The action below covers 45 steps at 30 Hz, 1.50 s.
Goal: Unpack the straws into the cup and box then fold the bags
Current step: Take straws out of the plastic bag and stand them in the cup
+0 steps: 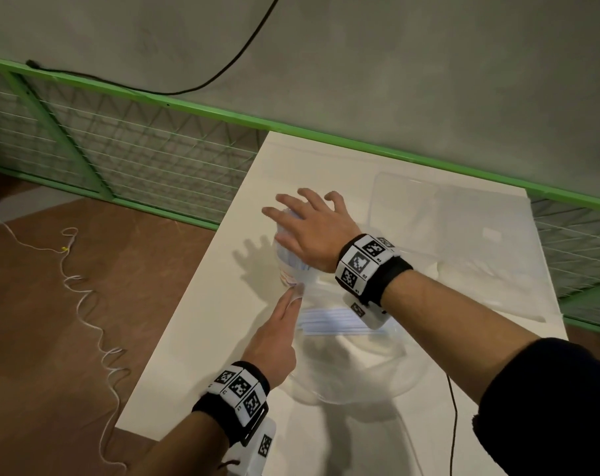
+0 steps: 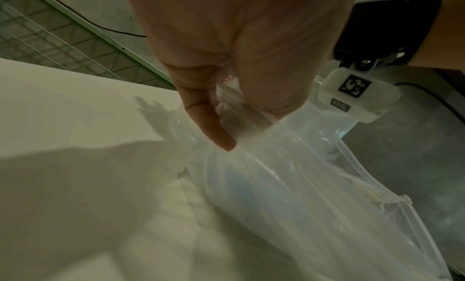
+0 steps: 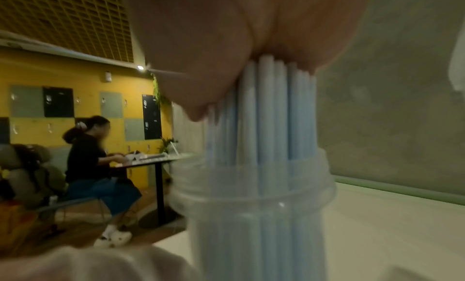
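Two hands worked over the white table [image 1: 195, 338]. Nearest, the left hand [image 1: 274, 345] pinched the rim of a clear bag [image 2: 289, 185] between thumb and fingers. A few blue straws [image 1: 339, 322] lay inside it. Farther off, the right hand [image 1: 309, 231], fingers spread, pressed flat on upright straws [image 3: 264, 116] standing in the clear cup [image 3: 251, 215]. A second bag [image 1: 463, 235] lay beyond.
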Available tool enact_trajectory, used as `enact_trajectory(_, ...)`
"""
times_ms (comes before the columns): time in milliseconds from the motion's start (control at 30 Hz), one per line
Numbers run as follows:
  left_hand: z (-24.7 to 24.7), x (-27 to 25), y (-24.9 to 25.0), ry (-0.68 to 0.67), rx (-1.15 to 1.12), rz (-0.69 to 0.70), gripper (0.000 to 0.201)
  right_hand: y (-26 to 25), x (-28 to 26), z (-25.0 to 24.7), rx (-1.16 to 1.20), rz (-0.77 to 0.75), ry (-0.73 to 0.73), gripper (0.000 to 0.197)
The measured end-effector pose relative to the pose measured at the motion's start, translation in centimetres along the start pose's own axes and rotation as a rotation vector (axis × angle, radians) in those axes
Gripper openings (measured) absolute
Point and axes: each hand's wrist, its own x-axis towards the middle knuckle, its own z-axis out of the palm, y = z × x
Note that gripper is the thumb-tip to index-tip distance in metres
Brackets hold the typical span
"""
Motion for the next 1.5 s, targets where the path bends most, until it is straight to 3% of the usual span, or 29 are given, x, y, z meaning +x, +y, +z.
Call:
enact_trajectory(67, 0.1, 0.2, 0.3, -0.002, 0.012, -0.025, 0.104, -0.7, -1.3, -1.3, 0.051, 0.003, 0.094, 0.050)
enact_trajectory(167, 0.1, 0.4, 0.5, 0.007, 0.036, -0.044, 0.100, -2.6, -4.8, -2.8, 0.185, -0.099, 0.376, 0.032)
enact_trajectory(200, 0.1, 0.3, 0.5, 0.015, 0.035, -0.036, 0.097, -3.2, -6.5, -2.2, 0.235, -0.144, 0.402, 0.030)
enact_trajectory(267, 0.3, 0.1, 0.6, 0.029, -0.015, 0.016, 0.092, -4.7, -10.3, 0.0, 0.329, -0.143, 0.246, 0.031)
enact_trajectory(400, 0.9, 0.1, 0.9, -0.005, -0.037, 0.053, 0.104, -4.6, -14.9, 6.5, 0.274, 0.095, -0.334, 0.035)
enact_trajectory(467, 1.3, 0.3, 0.9, -0.003, -0.024, 0.077, 0.107, -3.6, -15.8, 9.2, 0.203, 0.209, -0.426, 0.043)
enact_trajectory(633, 1.7, 0.0, 1.4, 0.010, -0.045, 0.097, 0.106, -2.9, -16.6, 12.6, 0.147, 0.347, -0.369, 0.052)
enact_trajectory(967, 1.5, 0.0, 1.3, 0.011, -0.078, 0.108, 0.109, -3.0, -16.1, 13.8, 0.090, 0.378, -0.344, 0.035)
enact_trajectory(1300, 1.7, -0.3, 1.2, 0.007, -0.042, 0.066, 0.109, -2.7, -15.8, 14.6, 0.115, 0.383, -0.307, 0.049)
enact_trajectory(1500, 1.6, -0.2, 0.9, 0.003, -0.041, 0.087, 0.108, -2.5, -15.6, 14.4, 0.115, 0.379, -0.287, 0.040)
